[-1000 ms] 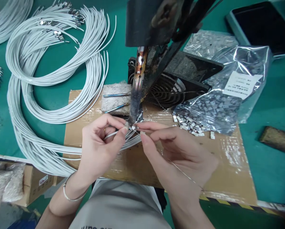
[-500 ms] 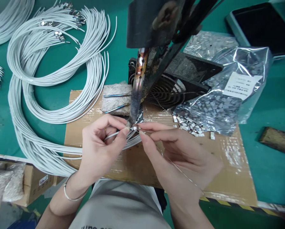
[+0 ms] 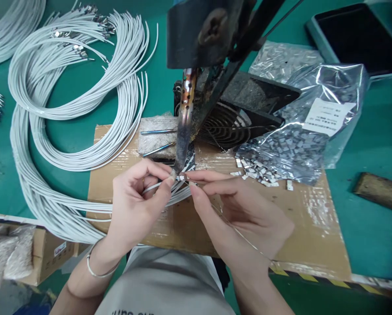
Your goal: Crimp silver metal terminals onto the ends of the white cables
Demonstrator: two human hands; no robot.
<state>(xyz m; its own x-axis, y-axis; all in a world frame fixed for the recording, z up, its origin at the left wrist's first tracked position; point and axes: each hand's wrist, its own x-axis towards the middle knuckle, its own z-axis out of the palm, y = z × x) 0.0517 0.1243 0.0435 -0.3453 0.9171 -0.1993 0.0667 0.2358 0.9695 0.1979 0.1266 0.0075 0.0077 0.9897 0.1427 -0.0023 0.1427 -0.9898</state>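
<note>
My left hand (image 3: 137, 203) pinches the end of a white cable (image 3: 152, 187) between thumb and forefinger, right at the tip of a fixed soldering iron (image 3: 183, 127). My right hand (image 3: 238, 210) pinches a thin solder wire (image 3: 238, 234) that trails back over the hand, its end held against the same spot under the iron tip. A small metal terminal (image 3: 180, 177) sits between the two pinches. Both hands rest over a cardboard sheet (image 3: 307, 223) on the green bench.
Large loops of white cables (image 3: 74, 109) lie to the left. A black fan (image 3: 229, 127) stands behind the iron, with a steel-wool pad and tweezers (image 3: 156, 138) beside it. A plastic bag of metal terminals (image 3: 297, 140) spills at right. A dark tray (image 3: 356, 37) is far right.
The view has shifted slightly; both hands stay pinched at the iron tip, the right hand drawn a little to the left.
</note>
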